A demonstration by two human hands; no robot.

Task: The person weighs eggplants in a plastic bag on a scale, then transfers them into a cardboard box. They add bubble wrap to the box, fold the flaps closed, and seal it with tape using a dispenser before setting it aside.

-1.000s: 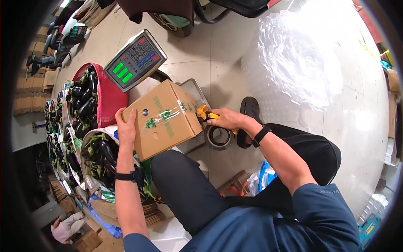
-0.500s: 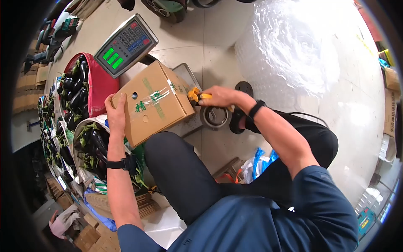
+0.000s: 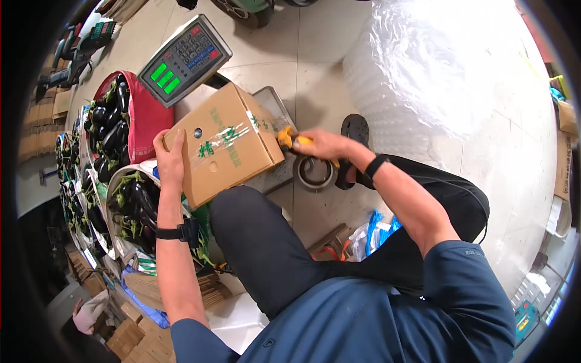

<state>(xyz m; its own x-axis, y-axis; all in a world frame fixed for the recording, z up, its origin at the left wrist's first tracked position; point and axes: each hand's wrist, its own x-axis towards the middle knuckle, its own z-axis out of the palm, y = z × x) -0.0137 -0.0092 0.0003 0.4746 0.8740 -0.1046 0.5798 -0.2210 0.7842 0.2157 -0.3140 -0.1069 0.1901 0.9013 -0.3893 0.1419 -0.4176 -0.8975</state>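
A cardboard box (image 3: 225, 158) with green print and clear tape sits tilted on the metal platform of a scale (image 3: 275, 103). My left hand (image 3: 171, 158) presses on the box's left side, fingers at its upper left edge. My right hand (image 3: 321, 145) is closed round the handle of a yellow tape dispenser (image 3: 285, 138), which is against the box's right side. A roll of tape (image 3: 315, 173) shows just below my right hand; how it joins the dispenser cannot be made out. The scale's display (image 3: 184, 62) with lit green digits stands behind the box.
Bags of eggplants (image 3: 112, 124) line the left side, one in a red bag (image 3: 147, 124). Bubble wrap (image 3: 417, 78) lies at the upper right. Flattened cardboard (image 3: 206, 290) and a white container (image 3: 239, 327) are near my left arm. A person in pink is at the far lower left.
My right hand and the yellow dispenser have shifted slightly right and down. The box looks slightly higher and farther right in the view, with my left hand still against it.
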